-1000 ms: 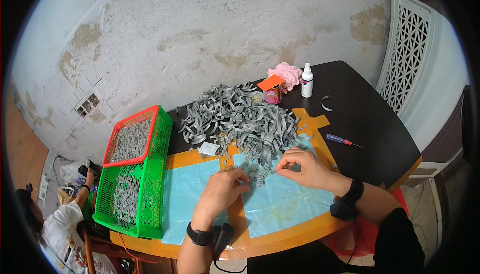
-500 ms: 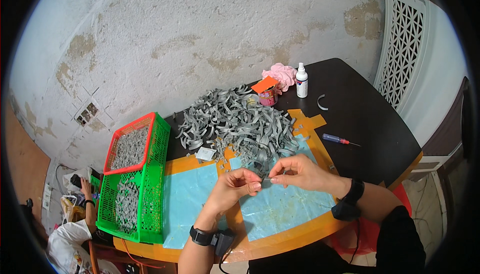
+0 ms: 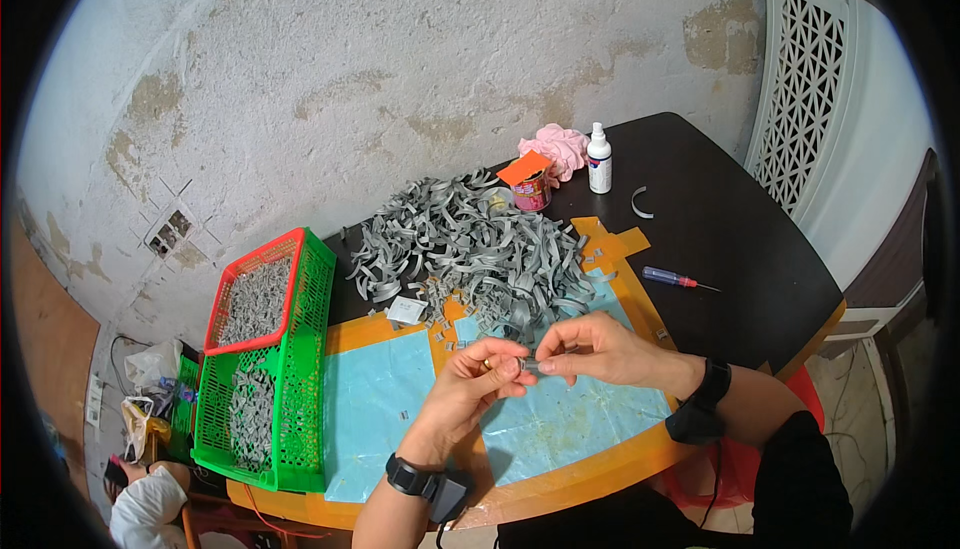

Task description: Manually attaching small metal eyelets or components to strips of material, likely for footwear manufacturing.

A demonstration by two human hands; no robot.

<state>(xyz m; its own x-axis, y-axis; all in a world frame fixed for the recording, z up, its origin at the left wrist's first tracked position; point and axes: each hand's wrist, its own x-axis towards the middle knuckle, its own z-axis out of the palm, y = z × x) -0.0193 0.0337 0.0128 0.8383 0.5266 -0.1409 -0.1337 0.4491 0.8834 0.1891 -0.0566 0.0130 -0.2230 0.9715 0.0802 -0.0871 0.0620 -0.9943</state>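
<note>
Left hand [image 3: 478, 374] and right hand [image 3: 600, 347] meet above the light blue mat [image 3: 380, 409], fingertips of both pinched on one small grey strip [image 3: 530, 363] held between them. Just beyond lies the heap of grey strips [image 3: 470, 249]. Green basket [image 3: 300, 369] with a red basket [image 3: 255, 294] stacked in it stands at the left. Screwdriver [image 3: 675, 278] rests on the dark table [image 3: 740, 239] to the right.

strip pile [image 3: 470, 249] behind hands, baskets [image 3: 270, 369] left
</note>
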